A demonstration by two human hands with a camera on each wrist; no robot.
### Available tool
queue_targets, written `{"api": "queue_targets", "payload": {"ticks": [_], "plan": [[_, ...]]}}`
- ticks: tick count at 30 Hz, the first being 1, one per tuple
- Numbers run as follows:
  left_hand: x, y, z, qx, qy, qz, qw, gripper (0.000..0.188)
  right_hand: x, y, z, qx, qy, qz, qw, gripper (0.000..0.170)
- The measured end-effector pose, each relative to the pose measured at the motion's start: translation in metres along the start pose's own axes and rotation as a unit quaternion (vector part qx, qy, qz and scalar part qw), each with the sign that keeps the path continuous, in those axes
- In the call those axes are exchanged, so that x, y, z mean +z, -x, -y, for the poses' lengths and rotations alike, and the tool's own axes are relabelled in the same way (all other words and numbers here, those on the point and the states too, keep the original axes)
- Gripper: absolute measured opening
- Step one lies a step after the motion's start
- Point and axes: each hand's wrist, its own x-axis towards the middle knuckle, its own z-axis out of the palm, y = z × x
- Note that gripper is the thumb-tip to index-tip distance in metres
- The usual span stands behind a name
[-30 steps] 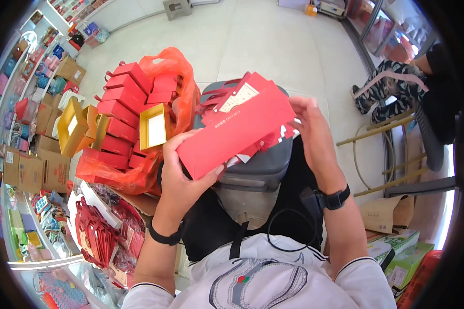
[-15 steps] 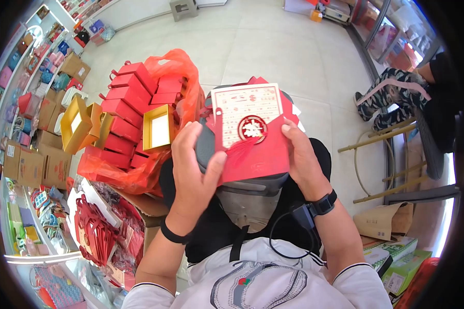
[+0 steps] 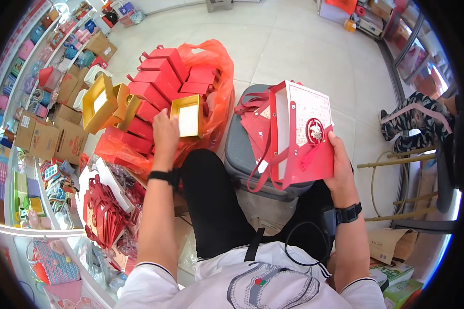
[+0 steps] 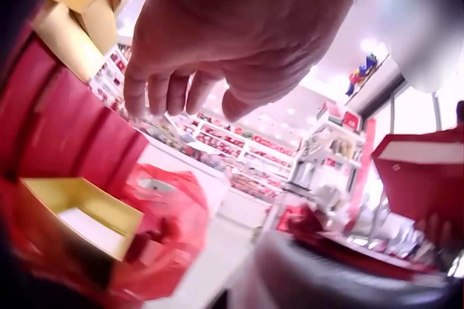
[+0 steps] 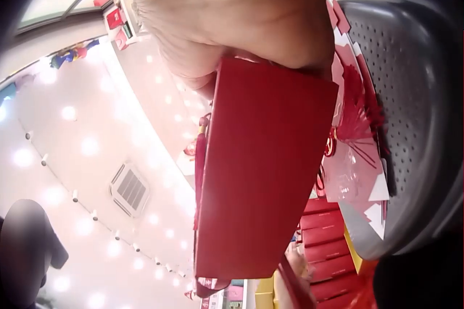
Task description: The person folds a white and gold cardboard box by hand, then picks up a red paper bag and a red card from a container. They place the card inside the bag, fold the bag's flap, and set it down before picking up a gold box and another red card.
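My right hand point(image 3: 342, 166) grips a red gift bag point(image 3: 307, 159) by its lower right side, thumb on the front. The bag stands opened out, with a cream printed panel, a round ornament with a tassel, and ribbon handles hanging to its left. In the right wrist view the bag's plain red base point(image 5: 268, 171) faces the camera under the hand. My left hand point(image 3: 166, 135) reaches over the red boxes point(image 3: 152, 92), right beside an open gold box point(image 3: 187, 117) with a white bottom. Its fingers bend loosely in the left wrist view, around nothing.
Flat red bags point(image 3: 255, 121) lie on a grey stool point(image 3: 237, 149) before my knees. An orange plastic bag point(image 3: 224, 67) surrounds the red boxes. More gold boxes point(image 3: 99, 103) sit at their left, and wrapped red bags point(image 3: 105, 216) lie nearer. Another person's legs point(image 3: 417, 121) are at right.
The bag has gone from flat to opened out and has turned, and its printed front now shows. My left hand has left it and moved left to the boxes; the head view has shifted.
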Motion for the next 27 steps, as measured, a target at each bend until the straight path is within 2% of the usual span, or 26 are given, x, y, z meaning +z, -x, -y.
{"api": "queue_targets", "payload": {"ticks": [3, 5, 8, 11, 14, 15, 16, 17, 19, 20, 27], "plan": [[0.014, -0.017, 0.044, -0.155, -0.072, 0.144, 0.975, 0.055, -0.001, 0.007, 0.0, 0.033, -0.031, 0.003, 0.999, 0.044], [0.03, -0.021, 0.07, -0.18, -0.094, 0.193, 0.96, 0.058, 0.001, 0.013, 0.001, 0.053, -0.05, -0.005, 0.997, 0.045], [0.053, -0.023, 0.098, -0.171, -0.093, 0.237, 0.952, 0.049, -0.003, 0.019, 0.002, 0.063, -0.058, 0.003, 0.996, 0.045], [0.061, -0.023, 0.09, -0.225, -0.069, 0.138, 0.962, 0.044, -0.001, 0.022, 0.005, 0.068, -0.052, -0.007, 0.996, 0.046], [0.058, -0.035, 0.108, -0.182, 0.052, 0.134, 0.973, 0.038, -0.006, 0.021, 0.006, 0.06, -0.053, 0.005, 0.997, 0.047], [0.023, -0.026, 0.06, -0.266, 0.256, 0.18, 0.912, 0.036, -0.007, 0.02, 0.005, 0.056, -0.049, 0.004, 0.997, 0.047], [0.0, -0.013, 0.023, -0.261, 0.336, 0.158, 0.891, 0.036, -0.007, 0.02, 0.004, 0.052, -0.045, 0.004, 0.998, 0.047], [-0.02, -0.001, -0.008, -0.254, 0.414, 0.135, 0.864, 0.037, -0.007, 0.019, 0.003, 0.049, -0.042, 0.004, 0.998, 0.047], [-0.056, 0.017, -0.059, -0.207, 0.506, 0.187, 0.816, 0.039, -0.005, 0.016, 0.0, 0.036, -0.014, 0.001, 0.999, 0.048], [-0.066, 0.026, -0.085, -0.218, 0.525, 0.193, 0.8, 0.036, -0.004, 0.015, -0.003, 0.03, -0.001, 0.0, 1.0, 0.049], [-0.067, 0.06, -0.161, -0.159, 0.452, 0.107, 0.871, 0.044, 0.017, 0.02, -0.004, -0.001, 0.042, 0.006, 0.999, 0.049]]}}
